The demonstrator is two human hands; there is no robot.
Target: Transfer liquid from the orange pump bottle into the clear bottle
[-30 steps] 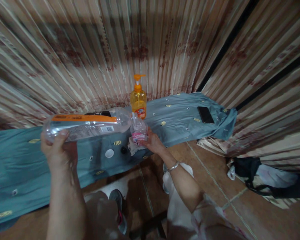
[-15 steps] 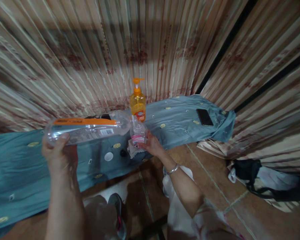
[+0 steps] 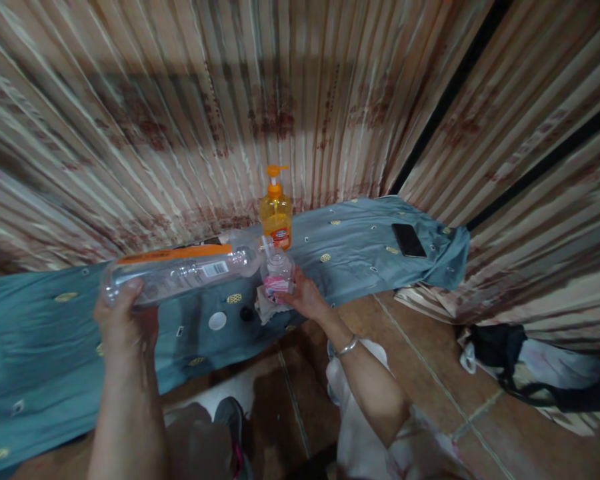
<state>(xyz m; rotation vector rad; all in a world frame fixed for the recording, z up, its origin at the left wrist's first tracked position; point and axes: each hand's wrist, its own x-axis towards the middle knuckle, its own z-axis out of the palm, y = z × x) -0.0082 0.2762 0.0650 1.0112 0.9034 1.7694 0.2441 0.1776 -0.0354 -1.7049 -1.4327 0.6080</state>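
My left hand (image 3: pixel 127 317) grips the base of a large clear plastic bottle (image 3: pixel 190 272) with an orange-edged label. The bottle lies nearly level in the air, its neck pointing right. At its mouth is a small clear bottle (image 3: pixel 279 268) with a pink label, held upright by my right hand (image 3: pixel 303 293). Whether the two mouths touch, I cannot tell. Just behind stands an orange pump bottle (image 3: pixel 276 217) partly filled with yellow liquid. A white cap (image 3: pixel 217 321), a dark cap (image 3: pixel 247 313) and a crumpled cloth (image 3: pixel 269 308) lie below the bottles.
A blue-green patterned cloth (image 3: pixel 350 247) covers the long narrow surface. A black phone (image 3: pixel 409 240) lies at its right end. Striped curtains (image 3: pixel 180 120) hang behind and to the right. A dark and white bag (image 3: pixel 545 367) sits on the tiled floor (image 3: pixel 405 360).
The large bottle's base has moved slightly right and down, and its label has rolled a little away from me. Both hands keep their holds. The view has shifted slightly.
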